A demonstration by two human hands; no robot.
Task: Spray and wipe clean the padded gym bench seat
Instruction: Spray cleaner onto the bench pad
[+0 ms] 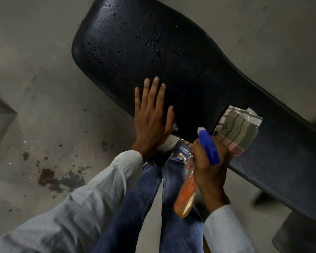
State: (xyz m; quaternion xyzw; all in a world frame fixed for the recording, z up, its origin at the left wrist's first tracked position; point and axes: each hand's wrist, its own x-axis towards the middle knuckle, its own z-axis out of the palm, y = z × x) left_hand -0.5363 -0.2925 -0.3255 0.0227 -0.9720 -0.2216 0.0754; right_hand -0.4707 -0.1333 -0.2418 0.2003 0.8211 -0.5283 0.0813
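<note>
Left hand (151,117) is flat and open, fingers spread, resting on the near edge of the black bench seat (153,52), which has droplets all over it. Right hand (208,161) is wrapped around an orange spray bottle (187,190) with a blue nozzle, and a striped cloth (237,128) lies on the pad just beyond it.

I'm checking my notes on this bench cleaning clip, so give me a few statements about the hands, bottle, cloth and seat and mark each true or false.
1. The right hand holds the orange spray bottle with a blue trigger head. True.
2. The left hand grips the striped checked cloth. False: it lies flat and open on the black padded bench seat; the cloth lies on the seat.
3. Droplets dot the seat. True.
4. The bottle stands on the floor. False: it is held.
</note>
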